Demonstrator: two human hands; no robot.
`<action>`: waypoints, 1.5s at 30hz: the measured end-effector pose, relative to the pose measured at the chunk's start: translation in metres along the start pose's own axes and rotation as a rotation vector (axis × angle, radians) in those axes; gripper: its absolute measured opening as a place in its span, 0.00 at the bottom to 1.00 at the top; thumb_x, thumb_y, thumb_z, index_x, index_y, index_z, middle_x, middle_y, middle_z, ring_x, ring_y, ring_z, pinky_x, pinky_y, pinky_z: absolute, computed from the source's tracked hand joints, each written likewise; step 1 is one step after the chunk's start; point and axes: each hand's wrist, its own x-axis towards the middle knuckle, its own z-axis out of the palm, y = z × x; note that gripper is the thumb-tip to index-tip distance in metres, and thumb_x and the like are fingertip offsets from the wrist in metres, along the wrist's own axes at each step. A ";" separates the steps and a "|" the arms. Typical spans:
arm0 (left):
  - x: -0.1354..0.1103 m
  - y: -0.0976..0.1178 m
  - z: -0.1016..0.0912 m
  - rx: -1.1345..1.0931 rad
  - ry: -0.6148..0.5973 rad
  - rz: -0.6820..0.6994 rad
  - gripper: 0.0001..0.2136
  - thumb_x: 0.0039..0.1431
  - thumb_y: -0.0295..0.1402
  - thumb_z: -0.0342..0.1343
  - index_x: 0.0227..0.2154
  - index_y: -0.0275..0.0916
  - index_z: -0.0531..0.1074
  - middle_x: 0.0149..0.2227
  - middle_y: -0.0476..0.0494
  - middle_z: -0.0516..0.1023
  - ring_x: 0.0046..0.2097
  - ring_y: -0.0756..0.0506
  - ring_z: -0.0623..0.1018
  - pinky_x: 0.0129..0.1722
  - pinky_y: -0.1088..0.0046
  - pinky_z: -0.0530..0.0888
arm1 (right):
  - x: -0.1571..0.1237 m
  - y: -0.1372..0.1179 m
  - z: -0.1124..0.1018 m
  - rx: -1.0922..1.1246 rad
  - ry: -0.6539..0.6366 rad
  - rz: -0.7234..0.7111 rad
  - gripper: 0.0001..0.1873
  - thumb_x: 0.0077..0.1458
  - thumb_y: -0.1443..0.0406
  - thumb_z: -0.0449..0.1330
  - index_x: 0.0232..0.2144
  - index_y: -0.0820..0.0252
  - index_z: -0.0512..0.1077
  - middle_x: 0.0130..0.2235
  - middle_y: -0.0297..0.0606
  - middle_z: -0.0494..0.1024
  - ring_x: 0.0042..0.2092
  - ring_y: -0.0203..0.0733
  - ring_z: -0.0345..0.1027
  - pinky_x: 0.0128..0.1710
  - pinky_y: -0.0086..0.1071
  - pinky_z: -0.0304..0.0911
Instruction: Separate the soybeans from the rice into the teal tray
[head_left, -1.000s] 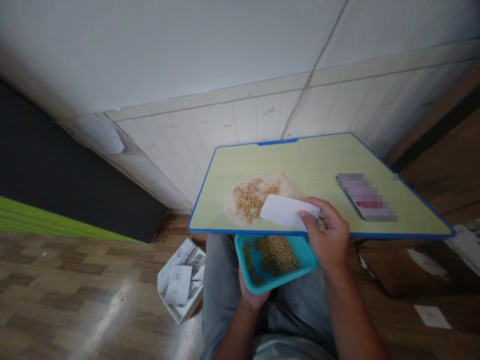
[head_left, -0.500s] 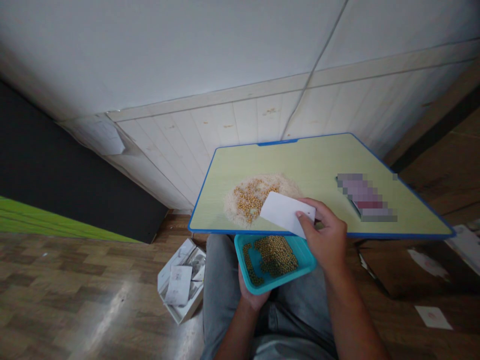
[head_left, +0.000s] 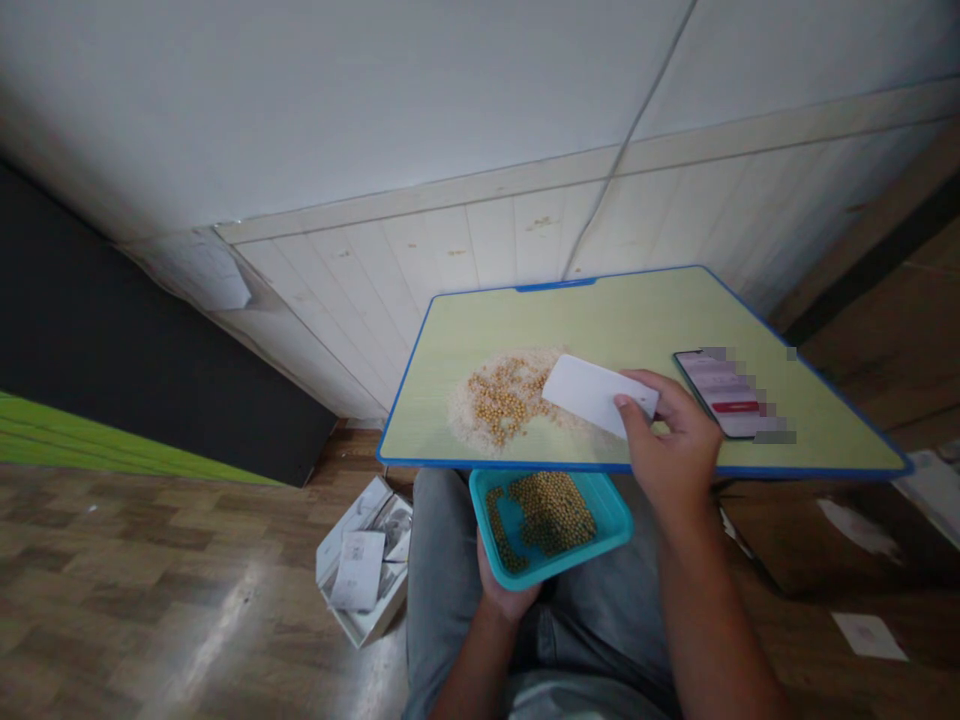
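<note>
My right hand (head_left: 671, 430) pinches a white card (head_left: 592, 392) by its right end, above the light green table (head_left: 637, 310) with a blue rim. The card's left end is at the right side of a spread of pale grains (head_left: 469, 430). Yellow soybeans (head_left: 499, 400) lie on top of and among these grains. Below the table's front edge, my left hand (head_left: 514, 598) holds a turquoise plastic tray (head_left: 525, 578) over my lap, its fingers mostly hidden under the tray. Many more soybeans (head_left: 559, 510) rest inside it.
A phone (head_left: 724, 395), partly pixelated, lies on the table's right side. An open white box (head_left: 367, 565) with papers stands on the wooden floor (head_left: 135, 590) at left. A cardboard box (head_left: 817, 550) sits under the table at right. The wall (head_left: 420, 240) runs behind the table.
My right hand has moved the card right and slightly away from me, uncovering more of the grains and soybeans. The left hand and tray stay nearly still.
</note>
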 end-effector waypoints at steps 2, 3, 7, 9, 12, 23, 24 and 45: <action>0.000 0.000 0.001 0.003 0.010 0.002 0.29 0.81 0.45 0.42 0.55 0.53 0.93 0.66 0.50 0.91 0.79 0.36 0.77 0.88 0.49 0.53 | 0.003 0.000 0.002 -0.004 -0.001 -0.015 0.14 0.65 0.61 0.68 0.48 0.54 0.90 0.46 0.42 0.93 0.41 0.51 0.84 0.42 0.43 0.78; 0.000 0.000 0.002 0.005 0.013 0.002 0.29 0.81 0.45 0.42 0.54 0.53 0.93 0.66 0.51 0.91 0.79 0.36 0.78 0.88 0.50 0.53 | 0.004 0.000 0.003 -0.003 -0.010 -0.019 0.14 0.65 0.61 0.68 0.49 0.54 0.90 0.46 0.42 0.93 0.41 0.51 0.85 0.42 0.44 0.79; -0.002 -0.001 0.011 0.016 0.022 -0.001 0.29 0.81 0.48 0.43 0.56 0.54 0.93 0.70 0.51 0.88 0.81 0.35 0.74 0.89 0.48 0.52 | 0.004 0.001 0.006 0.022 -0.080 -0.039 0.13 0.65 0.62 0.68 0.49 0.52 0.90 0.46 0.41 0.94 0.42 0.52 0.87 0.44 0.44 0.82; -0.003 -0.001 0.015 0.021 0.027 -0.003 0.29 0.81 0.50 0.43 0.58 0.54 0.92 0.72 0.50 0.86 0.83 0.34 0.72 0.89 0.47 0.51 | 0.003 0.001 0.007 0.047 -0.117 -0.051 0.13 0.65 0.62 0.68 0.48 0.52 0.90 0.46 0.41 0.94 0.44 0.53 0.88 0.45 0.44 0.83; -0.003 0.000 0.019 0.027 0.030 -0.011 0.30 0.80 0.52 0.42 0.60 0.53 0.91 0.74 0.50 0.84 0.84 0.35 0.70 0.89 0.48 0.49 | 0.002 0.000 0.009 0.058 -0.114 -0.058 0.13 0.65 0.61 0.68 0.48 0.51 0.91 0.47 0.40 0.94 0.45 0.53 0.89 0.46 0.45 0.83; -0.002 -0.001 0.025 0.016 0.026 -0.006 0.28 0.80 0.51 0.46 0.60 0.53 0.91 0.77 0.49 0.81 0.85 0.35 0.68 0.88 0.47 0.50 | 0.001 0.003 0.006 0.072 -0.141 -0.065 0.13 0.67 0.62 0.68 0.49 0.50 0.90 0.49 0.40 0.94 0.49 0.55 0.90 0.49 0.47 0.85; -0.002 -0.001 0.023 0.015 0.028 -0.006 0.28 0.80 0.51 0.46 0.59 0.53 0.91 0.76 0.49 0.82 0.84 0.34 0.69 0.88 0.47 0.50 | 0.001 0.003 0.006 0.068 -0.138 -0.065 0.13 0.67 0.62 0.68 0.49 0.50 0.90 0.49 0.40 0.94 0.48 0.55 0.90 0.50 0.47 0.85; -0.001 -0.004 0.020 0.016 0.052 0.023 0.30 0.80 0.54 0.44 0.60 0.53 0.91 0.76 0.51 0.83 0.85 0.35 0.68 0.89 0.51 0.44 | -0.002 -0.001 0.011 0.156 -0.255 -0.072 0.12 0.68 0.62 0.68 0.49 0.50 0.90 0.49 0.39 0.95 0.50 0.53 0.90 0.50 0.44 0.84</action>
